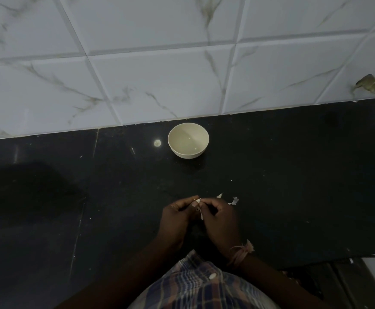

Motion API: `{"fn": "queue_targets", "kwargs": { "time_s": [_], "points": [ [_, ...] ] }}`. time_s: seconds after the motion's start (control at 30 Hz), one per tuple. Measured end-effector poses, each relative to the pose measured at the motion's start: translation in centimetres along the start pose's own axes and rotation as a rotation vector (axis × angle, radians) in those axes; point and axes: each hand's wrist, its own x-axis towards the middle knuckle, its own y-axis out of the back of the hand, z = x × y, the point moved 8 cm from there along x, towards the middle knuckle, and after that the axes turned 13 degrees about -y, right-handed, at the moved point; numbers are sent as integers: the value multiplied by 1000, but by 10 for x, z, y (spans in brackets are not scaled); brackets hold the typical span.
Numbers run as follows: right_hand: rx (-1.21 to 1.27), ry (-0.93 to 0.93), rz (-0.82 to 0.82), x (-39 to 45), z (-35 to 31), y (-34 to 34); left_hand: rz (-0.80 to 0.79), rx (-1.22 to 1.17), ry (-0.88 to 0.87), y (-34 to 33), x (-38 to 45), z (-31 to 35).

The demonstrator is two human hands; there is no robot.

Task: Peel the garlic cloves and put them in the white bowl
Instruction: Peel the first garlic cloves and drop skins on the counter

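- A single garlic clove is pinched between the curled fingertips of both hands, just below the centre of the frame; only a pale sliver of it shows, so how much skin remains cannot be told.
- The left hand is closed around the clove from the left, apparently to steady it, while the fingers of the right hand are curled against it from the right, seemingly to pull skin away.
- A thin strip of skin is seen hanging down between the two hands, which suggests peeling is under way.
- Two loose skin scraps are counted on the counter just right of and above the right hand, probably dropped where they came off.
- A thread band is worn on the right wrist, lower right of centre.
- One white bowl is set in the upper middle of the frame, well apart from the hands and near the tiled wall; no cloves are visible in it.
- The bowl appears to be kept straight ahead on the black counter so a finished clove can be dropped in.
- No other cloves are visible on the counter.
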Motion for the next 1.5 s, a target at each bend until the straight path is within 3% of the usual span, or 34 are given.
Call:
{"fn": "queue_targets", "kwargs": {
  "time_s": [0.27,0.77,1.0,1.23,1.5],
  "points": [
    [-126,89,81,-4,-17,3,6,54,-48,-6,5,6],
    [-160,94,78,-3,-22,1,2,91,-84,-6,5,6],
    [-132,53,85,-3,-7,-4,15,15,-9,-8,0,-7],
    [-188,-21,-26,-11,23,-15,14,23,110,-4,-13,-28],
    [-153,-20,18,-9,26,-9,-6,-2,136,-12,-11,-29]
  ]
}}
